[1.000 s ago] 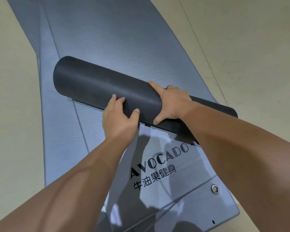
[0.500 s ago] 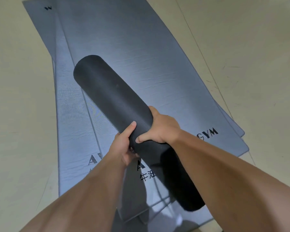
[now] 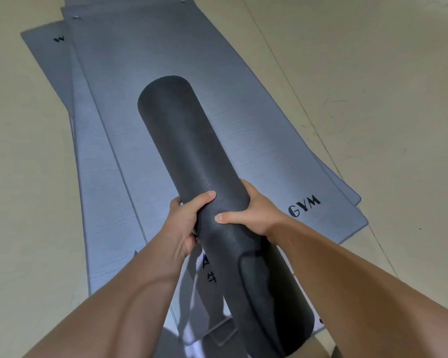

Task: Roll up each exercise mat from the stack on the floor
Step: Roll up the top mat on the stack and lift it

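Whereas a second ago the rolled mat point(image 3: 192, 164) lay crosswise on the stack of mats point(image 3: 256, 151) with both hands pressing on top of it, it now points away from the person, lengthwise over the stack, gripped at about its middle; it has been picked up and swung round through roughly a quarter turn. That suggests the rolling of this dark mat is finished and it is being taken off the pile to be put aside; the grey mat beneath lies flat and fully uncovered, with its "GYM" lettering showing, and looks to be the next to roll. The left hand point(image 3: 184, 223) grips the roll from its left side, thumb over the top and fingers curled underneath out of sight; the right hand point(image 3: 251, 213) grips from the right side just opposite, thumb laid across the top towards the left thumb, fingers wrapped round the far side; both hold firmly. Both forearms reach forward and converge on the roll, the near end of which passes between them towards the body; the far end seems raised clear of the stack, though whether it touches cannot be told; at least two more flat mats lie fanned beneath on the floor point(image 3: 373, 73).
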The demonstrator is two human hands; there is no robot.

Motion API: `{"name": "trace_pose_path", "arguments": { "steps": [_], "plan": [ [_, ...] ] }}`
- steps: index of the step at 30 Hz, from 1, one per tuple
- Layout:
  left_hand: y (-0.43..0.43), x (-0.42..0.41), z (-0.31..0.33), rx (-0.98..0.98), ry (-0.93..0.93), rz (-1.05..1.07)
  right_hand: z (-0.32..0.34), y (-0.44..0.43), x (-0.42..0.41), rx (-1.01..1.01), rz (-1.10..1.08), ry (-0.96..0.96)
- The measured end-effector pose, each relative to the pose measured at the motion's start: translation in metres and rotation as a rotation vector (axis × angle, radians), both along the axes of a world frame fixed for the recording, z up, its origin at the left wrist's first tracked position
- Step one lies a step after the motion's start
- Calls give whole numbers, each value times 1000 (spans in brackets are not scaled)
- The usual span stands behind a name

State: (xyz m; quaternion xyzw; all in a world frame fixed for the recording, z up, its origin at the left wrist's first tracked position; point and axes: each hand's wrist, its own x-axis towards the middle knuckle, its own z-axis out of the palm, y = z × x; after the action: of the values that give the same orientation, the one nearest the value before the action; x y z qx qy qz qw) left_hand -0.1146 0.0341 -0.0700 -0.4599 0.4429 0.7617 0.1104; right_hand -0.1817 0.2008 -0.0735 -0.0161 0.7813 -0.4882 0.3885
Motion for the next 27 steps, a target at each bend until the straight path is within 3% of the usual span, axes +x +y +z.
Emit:
{"name": "trace_pose_path", "arguments": {
  "steps": [7, 20, 23, 27],
  "plan": [
    [16, -22, 143, -53, 69, -41, 162, 25, -15, -51, -35, 24],
    [20, 3, 634, -163, 308, 11, 638, 26, -3, -222, 6, 181],
    [2, 25, 715, -200, 360, 44, 710, 3, 10, -297, 51, 139],
    [-42, 61, 776, -259, 402, 99, 768, -43, 34, -382, 41, 40]
  ]
}}
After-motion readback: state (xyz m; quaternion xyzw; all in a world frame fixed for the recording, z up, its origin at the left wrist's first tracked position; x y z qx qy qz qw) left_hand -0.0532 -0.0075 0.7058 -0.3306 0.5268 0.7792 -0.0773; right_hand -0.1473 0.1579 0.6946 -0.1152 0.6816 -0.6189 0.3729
